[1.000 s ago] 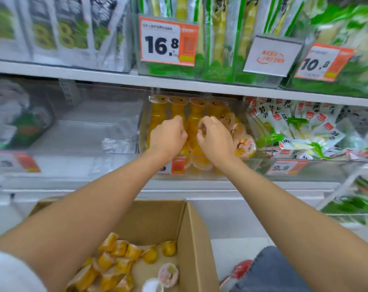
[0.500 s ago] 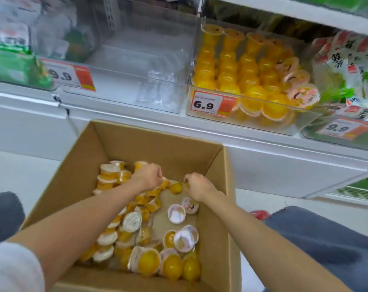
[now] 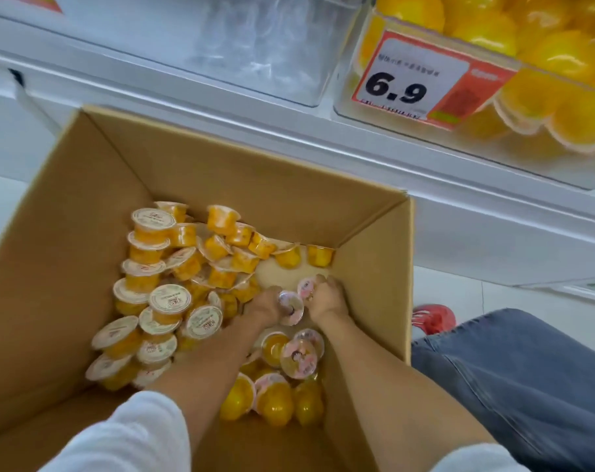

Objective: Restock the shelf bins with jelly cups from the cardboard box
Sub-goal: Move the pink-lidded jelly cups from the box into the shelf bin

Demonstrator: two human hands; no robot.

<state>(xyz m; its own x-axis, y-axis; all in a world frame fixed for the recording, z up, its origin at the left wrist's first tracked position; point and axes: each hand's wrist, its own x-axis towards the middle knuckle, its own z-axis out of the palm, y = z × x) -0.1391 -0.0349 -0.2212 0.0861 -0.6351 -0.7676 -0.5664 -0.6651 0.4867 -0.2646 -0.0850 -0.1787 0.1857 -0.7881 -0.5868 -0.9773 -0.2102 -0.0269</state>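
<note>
Because the cardboard box (image 3: 85, 216) is deep and both hands work near its floor, I judge that each cup is best taken from above by its rim, without squeezing the soft wall or pressing the foil lid. It also seems wise to collect the cups with lids facing one way, so they can go in rows into the shelf bin (image 3: 544, 107). That bin is well above and beyond the fingertips, to their right. It carries a 6.9 price tag (image 3: 415, 80) and already holds many yellow cups.

The large heap of jelly cups (image 3: 166, 301) lies just left of the fingers. Some stand upright and many are tipped, with white lids and orange-yellow filling. A smaller group with pink lids lies behind the wrists, toward the person.

The left hand (image 3: 263, 310) and the right hand (image 3: 328, 301) are close together, fingers curled. The left fingers clamp a pink-lidded cup (image 3: 291, 308) lying between the hands; the right fingertips pinch a second cup (image 3: 306, 288).
</note>
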